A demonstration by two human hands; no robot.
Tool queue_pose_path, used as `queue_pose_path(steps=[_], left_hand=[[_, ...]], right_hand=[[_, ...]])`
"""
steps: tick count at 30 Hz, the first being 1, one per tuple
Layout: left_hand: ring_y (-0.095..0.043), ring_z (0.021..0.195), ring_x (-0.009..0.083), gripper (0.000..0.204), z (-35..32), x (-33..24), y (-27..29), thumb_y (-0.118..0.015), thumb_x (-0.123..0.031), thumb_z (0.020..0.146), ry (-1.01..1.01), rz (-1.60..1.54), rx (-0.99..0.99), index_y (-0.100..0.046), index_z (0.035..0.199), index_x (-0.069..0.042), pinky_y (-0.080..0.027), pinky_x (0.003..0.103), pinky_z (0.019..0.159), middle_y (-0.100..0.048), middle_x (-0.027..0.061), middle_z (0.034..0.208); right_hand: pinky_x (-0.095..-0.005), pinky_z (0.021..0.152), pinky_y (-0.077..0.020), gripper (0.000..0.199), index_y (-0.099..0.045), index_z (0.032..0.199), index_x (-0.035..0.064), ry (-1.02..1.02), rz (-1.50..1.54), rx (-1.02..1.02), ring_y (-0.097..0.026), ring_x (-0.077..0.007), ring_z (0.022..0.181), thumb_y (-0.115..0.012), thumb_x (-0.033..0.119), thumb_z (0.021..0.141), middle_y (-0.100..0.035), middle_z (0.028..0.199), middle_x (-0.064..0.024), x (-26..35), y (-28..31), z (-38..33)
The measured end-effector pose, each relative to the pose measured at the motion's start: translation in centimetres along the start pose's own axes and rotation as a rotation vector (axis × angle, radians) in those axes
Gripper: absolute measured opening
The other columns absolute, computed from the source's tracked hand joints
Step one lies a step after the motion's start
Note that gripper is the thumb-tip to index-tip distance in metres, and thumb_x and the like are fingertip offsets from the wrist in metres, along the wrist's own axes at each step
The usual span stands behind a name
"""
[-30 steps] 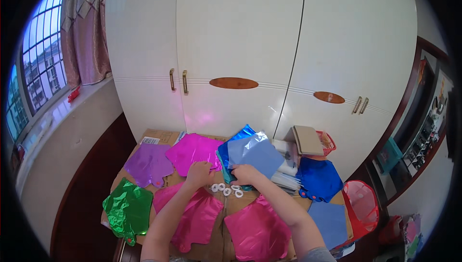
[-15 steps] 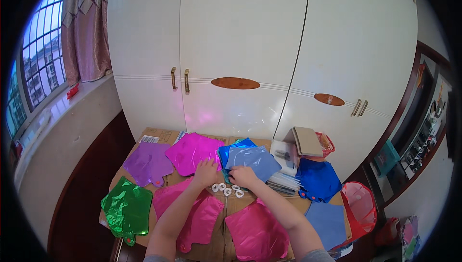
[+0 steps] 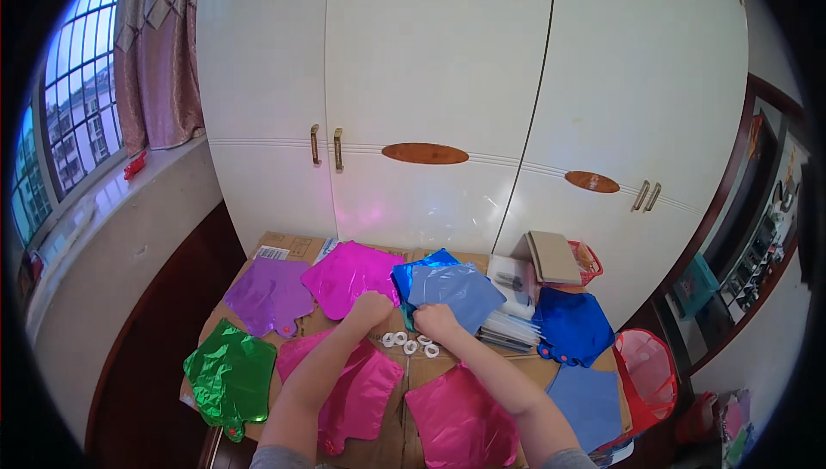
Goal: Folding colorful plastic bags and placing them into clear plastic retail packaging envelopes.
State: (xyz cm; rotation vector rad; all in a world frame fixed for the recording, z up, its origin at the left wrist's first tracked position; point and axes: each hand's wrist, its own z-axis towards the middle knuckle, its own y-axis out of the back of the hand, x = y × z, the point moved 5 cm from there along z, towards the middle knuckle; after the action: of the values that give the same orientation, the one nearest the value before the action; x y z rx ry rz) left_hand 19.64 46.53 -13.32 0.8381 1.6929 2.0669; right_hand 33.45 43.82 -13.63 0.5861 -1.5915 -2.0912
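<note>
My left hand point(image 3: 372, 306) is closed in a fist at the lower right edge of a flat bright magenta foil sheet point(image 3: 346, 275); its fingertips are hidden. Close by on the right, my right hand point(image 3: 436, 322) has its fingers curled together at the lower left of a pale blue foil sheet point(image 3: 460, 290). Under that sheet lies a shiny blue foil piece point(image 3: 435, 257), with a bit of teal showing. What either hand grips, if anything, cannot be made out. Between and below the hands lie several small white rings point(image 3: 410, 347).
Around them on the cardboard point(image 3: 292, 243) are a purple foil piece point(image 3: 267, 293), a green one point(image 3: 228, 374), pink ones point(image 3: 460, 417) and a dark blue one point(image 3: 576, 324). Stacked clear packets point(image 3: 509, 330) lie at right, near a red basket point(image 3: 647, 374). White cabinet doors point(image 3: 430, 56) rise behind.
My left hand's fingers, spread over the magenta foil's edge before, have curled into a fist. The right hand remains at the blue pieces. The whole view has shifted slightly.
</note>
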Motion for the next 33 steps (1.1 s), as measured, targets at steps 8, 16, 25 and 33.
queue_pose_path(steps=[8, 16, 25, 33], left_hand=[[-0.067, 0.084, 0.0283, 0.027, -0.6, -0.7, 2.5, -0.054, -0.019, 0.082, 0.053, -0.167, 0.136, -0.067, 0.106, -0.017, -0.054, 0.043, 0.068, -0.067, 0.0124, 0.1], [-0.058, 0.107, 0.0282, 0.033, -0.3, -2.1, 1.0, -0.05, -0.024, 0.087, -0.107, -0.252, -0.018, -0.057, 0.119, -0.025, -0.054, 0.043, 0.077, -0.051, 0.0013, 0.133], [-0.051, 0.118, 0.0309, 0.026, 1.6, -2.3, -1.3, -0.041, -0.031, 0.095, -0.023, -0.396, 0.196, -0.049, 0.117, -0.021, -0.044, 0.061, 0.084, -0.046, 0.0024, 0.14], [-0.049, 0.121, 0.0298, 0.027, 1.4, -3.0, -0.5, -0.043, -0.032, 0.095, 0.008, -0.371, 0.245, -0.05, 0.119, -0.022, -0.042, 0.061, 0.086, -0.046, 0.0021, 0.14]], right_hand=[[-0.0397, 0.064, -0.0518, 0.019, -0.073, 0.08, 0.0094, -0.427, 0.553, -0.098, -0.067, -0.0281, 0.066, -0.073, 0.026, 0.072, -0.068, 0.074, -0.014, -4.7, 0.2, -0.3], [-0.0335, 0.06, -0.0474, 0.023, -0.07, 0.078, 0.0046, -0.543, 0.835, -0.145, -0.061, -0.0166, 0.062, -0.078, 0.025, 0.072, -0.065, 0.067, -0.0071, -6.0, -0.2, -0.6], [-0.0316, 0.055, -0.0405, 0.013, -0.064, 0.081, 0.004, -0.935, 1.665, -0.499, -0.048, -0.0146, 0.061, -0.069, 0.016, 0.082, -0.058, 0.074, -0.0038, -17.7, 3.1, 0.7], [-0.0382, 0.06, -0.0502, 0.01, -0.058, 0.088, 0.0006, -0.957, 1.893, -0.948, -0.061, -0.0202, 0.074, -0.058, 0.01, 0.091, -0.061, 0.082, -0.0089, -26.1, 8.5, -1.1]])
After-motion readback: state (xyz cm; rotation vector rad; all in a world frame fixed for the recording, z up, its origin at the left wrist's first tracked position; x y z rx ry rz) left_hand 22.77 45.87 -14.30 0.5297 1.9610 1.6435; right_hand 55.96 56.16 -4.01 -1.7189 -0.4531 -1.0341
